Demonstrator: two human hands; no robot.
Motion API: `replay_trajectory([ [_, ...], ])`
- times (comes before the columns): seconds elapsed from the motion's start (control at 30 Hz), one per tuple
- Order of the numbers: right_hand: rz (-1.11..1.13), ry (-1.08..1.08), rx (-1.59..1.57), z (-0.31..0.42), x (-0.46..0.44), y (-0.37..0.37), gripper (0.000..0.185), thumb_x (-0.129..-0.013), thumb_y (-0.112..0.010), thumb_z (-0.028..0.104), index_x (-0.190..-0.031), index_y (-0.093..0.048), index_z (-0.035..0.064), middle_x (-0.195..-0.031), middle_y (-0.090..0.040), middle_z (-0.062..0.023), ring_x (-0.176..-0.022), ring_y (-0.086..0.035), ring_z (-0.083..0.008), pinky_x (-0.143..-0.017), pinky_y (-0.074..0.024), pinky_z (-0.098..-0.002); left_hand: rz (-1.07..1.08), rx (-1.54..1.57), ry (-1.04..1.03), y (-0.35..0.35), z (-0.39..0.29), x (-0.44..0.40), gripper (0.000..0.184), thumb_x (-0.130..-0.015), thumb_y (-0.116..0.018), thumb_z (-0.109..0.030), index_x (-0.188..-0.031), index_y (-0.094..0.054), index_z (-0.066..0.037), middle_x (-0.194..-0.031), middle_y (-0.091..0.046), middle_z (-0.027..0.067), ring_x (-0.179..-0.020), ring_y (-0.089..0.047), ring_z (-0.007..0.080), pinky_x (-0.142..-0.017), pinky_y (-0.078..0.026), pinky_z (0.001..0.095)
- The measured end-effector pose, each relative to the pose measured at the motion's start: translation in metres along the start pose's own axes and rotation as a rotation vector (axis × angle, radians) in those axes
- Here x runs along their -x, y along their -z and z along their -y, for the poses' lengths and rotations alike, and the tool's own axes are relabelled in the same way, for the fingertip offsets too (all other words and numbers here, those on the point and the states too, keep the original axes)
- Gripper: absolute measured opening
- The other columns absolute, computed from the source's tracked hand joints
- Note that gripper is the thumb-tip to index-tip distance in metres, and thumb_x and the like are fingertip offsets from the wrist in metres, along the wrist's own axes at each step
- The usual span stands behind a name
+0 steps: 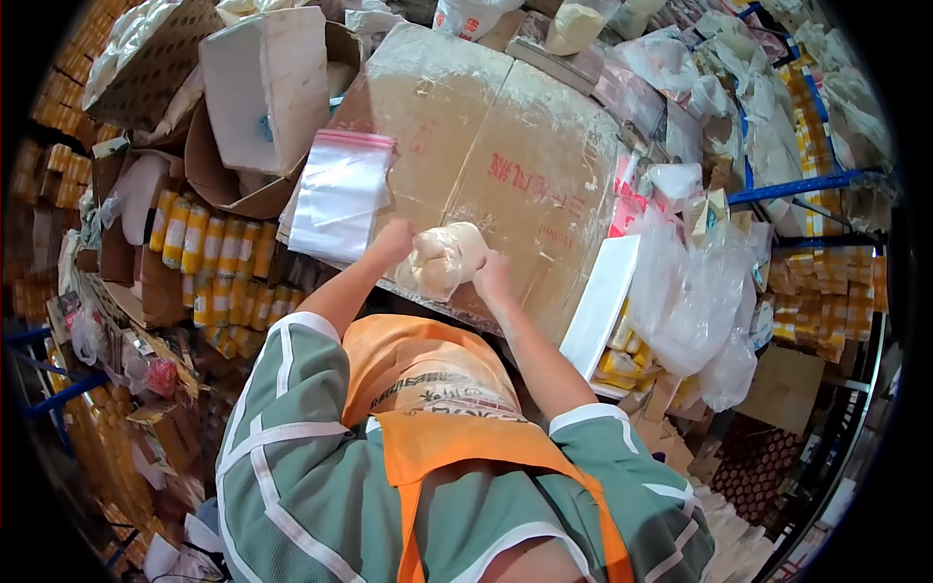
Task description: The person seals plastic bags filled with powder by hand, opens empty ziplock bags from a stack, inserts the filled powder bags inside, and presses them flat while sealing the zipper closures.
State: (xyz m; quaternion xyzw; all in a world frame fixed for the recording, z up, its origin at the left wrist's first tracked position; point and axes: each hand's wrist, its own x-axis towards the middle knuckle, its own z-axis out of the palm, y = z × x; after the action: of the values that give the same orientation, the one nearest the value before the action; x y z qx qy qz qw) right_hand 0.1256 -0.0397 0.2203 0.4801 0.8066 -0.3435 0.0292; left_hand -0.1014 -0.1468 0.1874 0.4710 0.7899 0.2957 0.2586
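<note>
A clear plastic bag of cream-coloured powder [445, 260] is held between my hands over the near edge of the cardboard-covered table [466, 126]. My left hand [394, 241] is closed on the bag's left side, near its upper corner. On the right side, my right hand [494, 278] has its fingers pinched round the bag's edge. The fingertips are small and partly hidden. Just beyond my left hand lies a stack of flat, clear zip-lock bags [340, 199] with a pink strip along the top.
White powder dusts the cardboard's far edge. A white foam box [267, 92] stands at the left, above rows of yellow-wrapped packs [209, 243]. At the right are a white board [601, 306] and bulging clear plastic bags [690, 291]. A tub of powder [575, 27] stands at the back.
</note>
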Motion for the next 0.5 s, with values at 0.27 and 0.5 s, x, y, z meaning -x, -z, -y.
replay_trajectory([
  [0.27,-0.045,-0.116,-0.181,0.043,0.064,-0.006,0.044,-0.078,-0.066,0.026,-0.111,-0.054,0.0002,-0.107,-0.062,-0.0247,-0.102,-0.06,-0.0407,-0.088,-0.0463,-0.0453,0.026,0.031,-0.034,0.0,-0.062,0.038,0.014,-0.075,-0.054,-0.009,-0.075,-0.066,-0.001,-0.071,-0.06,0.0245,-0.067,-0.06,0.0421,-0.06,-0.047,0.0465],
  [0.5,-0.127,-0.77,-0.935,-0.026,0.081,-0.058,0.019,-0.084,-0.06,0.017,-0.08,-0.059,-0.0017,-0.074,-0.065,-0.0224,-0.077,-0.065,-0.0376,-0.069,-0.0497,-0.0423,-0.021,0.025,-0.175,-0.014,-0.109,0.038,0.013,-0.076,-0.055,-0.008,-0.072,-0.066,-0.002,-0.066,-0.06,0.0219,-0.062,-0.061,0.0389,-0.058,-0.049,0.0435],
])
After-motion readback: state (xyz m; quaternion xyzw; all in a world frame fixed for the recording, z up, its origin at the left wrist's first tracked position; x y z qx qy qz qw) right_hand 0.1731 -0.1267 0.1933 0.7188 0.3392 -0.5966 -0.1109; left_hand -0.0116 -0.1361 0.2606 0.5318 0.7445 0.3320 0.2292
